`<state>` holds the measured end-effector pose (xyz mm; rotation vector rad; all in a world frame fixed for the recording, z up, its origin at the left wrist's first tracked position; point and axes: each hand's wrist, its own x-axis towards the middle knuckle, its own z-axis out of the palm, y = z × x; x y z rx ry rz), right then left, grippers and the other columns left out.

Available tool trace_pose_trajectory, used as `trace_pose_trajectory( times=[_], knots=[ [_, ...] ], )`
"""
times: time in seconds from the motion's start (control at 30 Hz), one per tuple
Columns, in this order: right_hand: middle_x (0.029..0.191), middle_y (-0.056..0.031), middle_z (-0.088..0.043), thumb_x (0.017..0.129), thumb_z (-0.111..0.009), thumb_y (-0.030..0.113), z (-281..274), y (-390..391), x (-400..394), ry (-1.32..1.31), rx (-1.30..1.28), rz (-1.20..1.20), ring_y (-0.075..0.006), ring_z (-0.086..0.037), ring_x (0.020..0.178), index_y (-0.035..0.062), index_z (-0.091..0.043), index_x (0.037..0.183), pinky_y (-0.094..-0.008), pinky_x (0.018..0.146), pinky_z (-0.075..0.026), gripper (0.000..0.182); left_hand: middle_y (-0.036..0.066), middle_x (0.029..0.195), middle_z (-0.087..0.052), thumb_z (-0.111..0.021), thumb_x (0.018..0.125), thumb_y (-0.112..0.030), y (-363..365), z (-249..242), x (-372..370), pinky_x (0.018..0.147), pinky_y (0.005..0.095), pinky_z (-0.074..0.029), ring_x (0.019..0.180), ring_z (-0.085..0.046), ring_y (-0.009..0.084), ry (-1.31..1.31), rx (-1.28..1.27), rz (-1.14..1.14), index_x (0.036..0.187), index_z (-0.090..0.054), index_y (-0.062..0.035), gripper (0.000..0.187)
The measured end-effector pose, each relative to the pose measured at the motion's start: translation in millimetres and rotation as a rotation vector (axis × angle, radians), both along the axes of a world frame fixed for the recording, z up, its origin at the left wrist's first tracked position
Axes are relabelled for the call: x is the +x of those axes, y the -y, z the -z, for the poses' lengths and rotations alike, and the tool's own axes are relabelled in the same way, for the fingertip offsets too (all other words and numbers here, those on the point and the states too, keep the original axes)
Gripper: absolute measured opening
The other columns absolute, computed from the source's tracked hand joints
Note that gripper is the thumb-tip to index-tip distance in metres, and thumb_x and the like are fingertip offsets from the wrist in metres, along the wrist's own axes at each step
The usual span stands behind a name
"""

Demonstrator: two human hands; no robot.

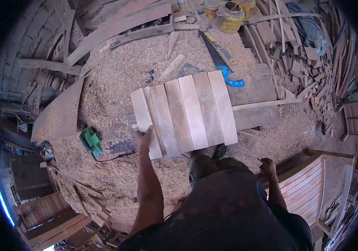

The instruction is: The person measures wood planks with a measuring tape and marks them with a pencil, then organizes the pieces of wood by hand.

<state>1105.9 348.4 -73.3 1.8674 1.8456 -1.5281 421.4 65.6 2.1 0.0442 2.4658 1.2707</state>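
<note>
Several light wooden boards (193, 111) lie side by side in a slightly fanned row on the bench before me. My left hand (144, 137) is on the leftmost board (144, 109), with its fingers wrapped over the lower left edge. That board sits a little apart from the others at a slight angle. Out to the right, away from the boards, my right hand (267, 167) is closed round a small, thin, pencil-like stick (260, 160).
A blue-handled saw (229, 77) lies beyond the boards. To the left rests a green power tool (91, 141) with a cord. Yellow buckets (230, 19) stand at the back. Scrap wood (298, 71) is piled at right, near a slatted wooden piece (300, 186).
</note>
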Motion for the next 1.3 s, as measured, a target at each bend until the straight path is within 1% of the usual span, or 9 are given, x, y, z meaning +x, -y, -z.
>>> trace_pose_trajectory(
  times=[0.3,0.4,0.5,0.7,0.9,1.03,1.13,1.2,1.3],
  knots=[
    [0.077,-0.0120,-0.074,0.104,-0.059,0.015,26.8,7.2,51.6,-0.061,0.030,0.198,-0.0187,-0.068,0.059,0.0000,-0.070,0.130,-0.0357,0.052,-0.057,0.032,0.012,0.122,-0.075,-0.095,0.081,-0.036,-15.6,-82.8,-2.0,0.092,0.0396,-0.057,0.103,-0.071,0.0231,0.267,-0.053,-0.030,0.136,-0.067,0.0000,0.071],
    [0.082,-0.0104,-0.075,0.101,-0.064,0.018,22.9,26.4,76.8,-0.101,0.166,0.010,-0.0212,-0.070,0.064,0.0001,-0.070,0.128,-0.0376,0.056,-0.058,0.033,0.011,0.124,-0.075,-0.093,0.083,-0.038,-16.5,-82.0,29.2,0.092,0.0394,-0.056,0.105,-0.071,0.0226,0.223,0.277,0.052,0.137,-0.066,0.0009,0.072],
    [0.092,-0.0099,-0.075,0.097,-0.067,0.020,45.8,42.4,103.0,-0.191,-0.193,0.444,-0.0220,-0.071,0.069,-0.0004,-0.073,0.119,-0.0377,0.061,-0.059,0.030,0.011,0.125,-0.074,-0.093,0.083,-0.038,-30.8,-46.4,48.6,0.094,0.0404,-0.056,0.108,-0.070,0.0230,0.296,0.177,0.031,0.138,-0.065,-0.0003,0.072],
    [0.098,-0.0106,-0.081,0.088,-0.070,0.030,44.7,55.4,107.5,-0.190,-0.027,0.268,-0.0311,-0.077,0.083,0.0050,-0.077,0.111,-0.0426,0.078,-0.062,0.035,0.012,0.129,-0.072,-0.093,0.084,-0.036,-43.4,-6.1,57.8,0.097,0.0421,-0.056,0.112,-0.070,0.0274,0.366,0.247,0.054,0.143,-0.061,-0.0026,0.075],
    [0.110,-0.0136,-0.080,0.080,-0.079,0.025,75.7,15.1,99.1,0.248,0.649,-0.731,-0.0267,-0.079,0.084,0.0071,-0.077,0.118,-0.0411,0.075,-0.063,0.042,0.013,0.131,-0.071,-0.094,0.083,-0.033,-59.7,-51.1,64.9,0.094,0.0483,-0.060,0.111,-0.071,0.0311,0.608,0.192,-0.039,0.145,-0.058,-0.0032,0.078],
    [0.104,-0.0179,-0.079,0.077,-0.080,0.016,64.7,0.6,73.5,-0.076,-0.088,0.306,-0.0248,-0.077,0.076,-0.0001,-0.076,0.118,-0.0378,0.071,-0.062,0.044,0.014,0.127,-0.072,-0.096,0.081,-0.030,-60.5,-39.5,60.6,0.093,0.0489,-0.061,0.108,-0.073,0.0321,0.582,0.301,-0.021,0.144,-0.058,-0.0032,0.078],
    [0.070,-0.0108,-0.065,0.102,-0.066,0.019,58.9,-0.1,66.8,-0.405,-0.123,0.413,-0.0201,-0.061,0.051,0.0035,-0.069,0.129,-0.0350,0.045,-0.047,0.031,0.014,0.124,-0.073,-0.096,0.080,-0.029,-54.9,-51.6,53.9,0.092,0.0486,-0.061,0.104,-0.073,0.0320,0.541,0.323,0.002,0.142,-0.060,-0.0029,0.076],
    [0.069,-0.0082,-0.063,0.098,-0.068,0.019,138.6,5.3,128.6,-0.431,0.238,0.049,-0.0193,-0.059,0.052,0.0039,-0.069,0.125,-0.0348,0.045,-0.047,0.031,0.014,0.120,-0.074,-0.096,0.080,-0.028,-49.0,-57.0,42.2,0.090,0.0476,-0.061,0.102,-0.074,0.0313,0.511,0.324,-0.047,0.139,-0.062,-0.0015,0.073],
    [0.071,-0.0074,-0.064,0.096,-0.068,0.018,81.2,24.0,101.2,-0.236,0.056,0.230,-0.0187,-0.061,0.056,0.0026,-0.070,0.120,-0.0342,0.047,-0.048,0.029,0.014,0.118,-0.074,-0.096,0.080,-0.028,-42.8,-88.7,19.6,0.088,0.0465,-0.062,0.100,-0.074,0.0300,0.434,0.342,-0.052,0.138,-0.062,-0.0001,0.073]
  ],
)
